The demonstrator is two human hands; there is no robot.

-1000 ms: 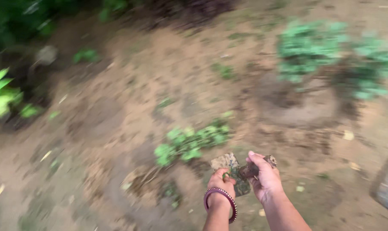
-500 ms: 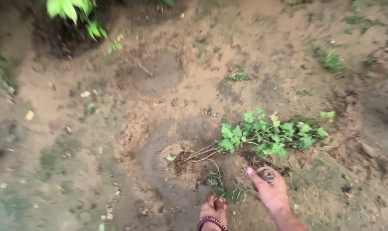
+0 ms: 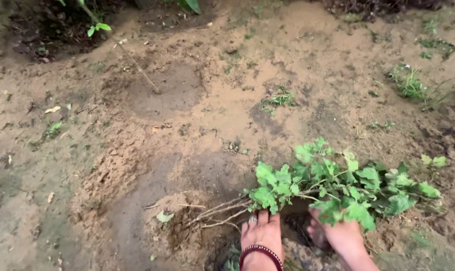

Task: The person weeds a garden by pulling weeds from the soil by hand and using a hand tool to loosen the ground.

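An uprooted leafy green plant lies on its side on the sandy soil. Its bare thin stems point left over a small dug hollow. My left hand, with a beaded bracelet and a ring, rests flat on the soil, its fingers stretched to where the stems meet the leaves. My right hand reaches into the dark hollow under the foliage, and leaves hide its fingers. A flat, soil-coloured object lies between my wrists at the bottom edge; I cannot tell what it is.
Loose dug earth is heaped to the left of the hollow. A shallow round depression with a thin stick lies further back. Small weeds and grass tufts dot the ground, and bigger plants border the top left.
The view swung down and closer to the plant. Both hands moved forward and down to the plant's base. The wooden-handled tool seen earlier in my right hand is no longer visible.
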